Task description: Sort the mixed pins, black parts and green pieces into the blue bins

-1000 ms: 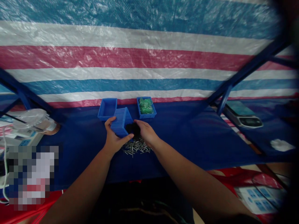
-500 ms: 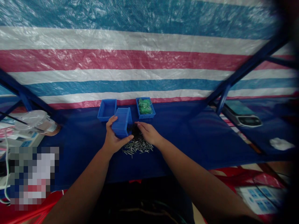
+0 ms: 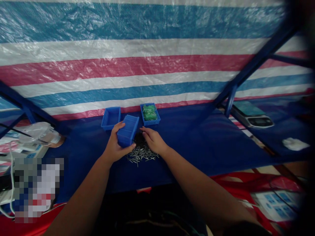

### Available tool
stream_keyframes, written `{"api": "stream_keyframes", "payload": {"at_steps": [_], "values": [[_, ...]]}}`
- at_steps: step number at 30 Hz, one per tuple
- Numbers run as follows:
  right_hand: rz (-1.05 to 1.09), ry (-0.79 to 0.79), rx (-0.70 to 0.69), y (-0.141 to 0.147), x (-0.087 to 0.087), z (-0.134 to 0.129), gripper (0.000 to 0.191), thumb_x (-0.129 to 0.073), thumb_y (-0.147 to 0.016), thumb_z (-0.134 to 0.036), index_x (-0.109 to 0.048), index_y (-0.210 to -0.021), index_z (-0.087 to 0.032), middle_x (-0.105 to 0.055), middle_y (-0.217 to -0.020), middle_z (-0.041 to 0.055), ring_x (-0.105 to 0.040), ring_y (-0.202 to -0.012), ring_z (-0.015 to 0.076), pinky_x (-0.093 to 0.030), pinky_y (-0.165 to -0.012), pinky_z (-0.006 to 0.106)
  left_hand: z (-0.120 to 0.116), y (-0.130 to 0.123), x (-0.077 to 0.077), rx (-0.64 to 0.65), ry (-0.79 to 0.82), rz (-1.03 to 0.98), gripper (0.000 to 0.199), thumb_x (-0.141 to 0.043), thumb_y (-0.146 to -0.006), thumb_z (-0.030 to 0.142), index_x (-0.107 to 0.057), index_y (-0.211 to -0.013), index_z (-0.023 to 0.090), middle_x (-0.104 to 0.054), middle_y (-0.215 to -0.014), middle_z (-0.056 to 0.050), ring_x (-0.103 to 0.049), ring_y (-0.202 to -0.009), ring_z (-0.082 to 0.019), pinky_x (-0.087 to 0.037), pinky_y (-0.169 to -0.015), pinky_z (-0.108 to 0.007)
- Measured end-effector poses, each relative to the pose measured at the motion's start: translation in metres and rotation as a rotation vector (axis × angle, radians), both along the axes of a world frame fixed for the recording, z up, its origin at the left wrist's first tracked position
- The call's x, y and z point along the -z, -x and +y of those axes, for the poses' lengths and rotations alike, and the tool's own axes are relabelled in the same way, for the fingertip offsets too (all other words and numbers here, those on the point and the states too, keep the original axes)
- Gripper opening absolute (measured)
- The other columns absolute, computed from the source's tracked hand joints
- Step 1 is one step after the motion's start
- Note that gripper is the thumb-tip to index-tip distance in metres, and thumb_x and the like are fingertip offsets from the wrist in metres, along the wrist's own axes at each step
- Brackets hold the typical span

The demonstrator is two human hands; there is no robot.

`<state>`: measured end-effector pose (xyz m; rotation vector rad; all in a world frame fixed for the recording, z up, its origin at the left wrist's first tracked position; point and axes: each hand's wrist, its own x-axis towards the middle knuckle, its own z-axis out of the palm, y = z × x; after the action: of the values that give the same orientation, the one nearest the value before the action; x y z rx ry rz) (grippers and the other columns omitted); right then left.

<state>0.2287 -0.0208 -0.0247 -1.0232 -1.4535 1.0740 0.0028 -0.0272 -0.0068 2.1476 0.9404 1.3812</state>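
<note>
In the centre of the frame, our left hand [image 3: 112, 149] grips a blue bin [image 3: 127, 130]. Its fingers [image 3: 119, 125] are spread around the bin, one side of the grip on the upper left edge and the thumb at the lower right corner. We hold this bin tilted, its outer face turned up toward us, so we cannot tell what is inside.

Just right of it, our right hand [image 3: 154, 139] reaches in from the lower right, its fingers bent and drawn close together at a dark heap [image 3: 140, 140]. We cannot tell whether they pinch any of it. The heap is too dark for us to make out single pieces. Thin silver metal pins [image 3: 140, 155] lie scattered at its near side, on the blue counter [image 3: 192, 144], below and between our hands.

Behind our hands stand two more blue bins, upright and apart: the left-hand bin [image 3: 110, 126], and the right-hand bin [image 3: 151, 123] with green packets [image 3: 149, 113] in it. A striped sheet [image 3: 147, 26] fills the upper part of the frame behind them. At the right edge we see a digital scale [image 3: 258, 120] and a crumpled white piece [image 3: 295, 144]; at the left edge, a clear plastic cup [image 3: 39, 131] beside a power strip [image 3: 38, 152].
</note>
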Motion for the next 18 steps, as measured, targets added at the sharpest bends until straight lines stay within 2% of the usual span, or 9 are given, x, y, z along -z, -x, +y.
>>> {"api": "stream_keyframes", "payload": {"at_steps": [5,9,13,18], "values": [[-0.089,-0.098,0.034,-0.003,0.005,0.0,0.03,-0.058,-0.094,-0.028,-0.072,-0.12,-0.024,-0.069,-0.127,0.0073,-0.056,-0.13,0.0272,-0.035,-0.116,0.048,0.001,0.0,-0.009,0.044,-0.02,0.042,0.093,-0.085,-0.067,0.022,-0.036,-0.146,0.028,-0.041,-0.148,-0.015,-0.044,-0.136,-0.037,-0.036,-0.114,-0.06],[-0.234,-0.172,0.057,-0.006,0.012,0.002,0.032,-0.051,-0.098,-0.029,-0.07,-0.122,-0.022,-0.069,-0.128,0.0103,-0.057,-0.13,0.0264,-0.04,-0.113,0.048,0.002,-0.002,-0.014,0.107,-0.072,0.075,0.09,-0.083,-0.068,0.019,-0.037,-0.145,0.027,-0.042,-0.148,-0.016,-0.043,-0.138,-0.036,-0.039,-0.112,-0.058],[-0.343,-0.218,0.06,-0.009,0.02,0.005,0.034,-0.045,-0.1,-0.029,-0.069,-0.122,-0.017,-0.07,-0.124,0.0138,-0.057,-0.13,0.0259,-0.044,-0.11,0.045,0.003,-0.002,-0.016,0.103,-0.084,0.093,0.088,-0.081,-0.07,0.018,-0.036,-0.145,0.025,-0.041,-0.149,-0.016,-0.043,-0.137,-0.035,-0.039,-0.112,-0.057],[-0.351,-0.226,0.085,-0.011,0.022,0.005,0.034,-0.044,-0.101,-0.03,-0.069,-0.121,-0.018,-0.07,-0.124,0.0128,-0.058,-0.129,0.0251,-0.046,-0.11,0.044,0.004,-0.001,-0.02,0.096,-0.103,0.113,0.089,-0.081,-0.069,0.018,-0.036,-0.145,0.027,-0.041,-0.149,-0.016,-0.045,-0.136,-0.035,-0.041,-0.111,-0.057]]}}
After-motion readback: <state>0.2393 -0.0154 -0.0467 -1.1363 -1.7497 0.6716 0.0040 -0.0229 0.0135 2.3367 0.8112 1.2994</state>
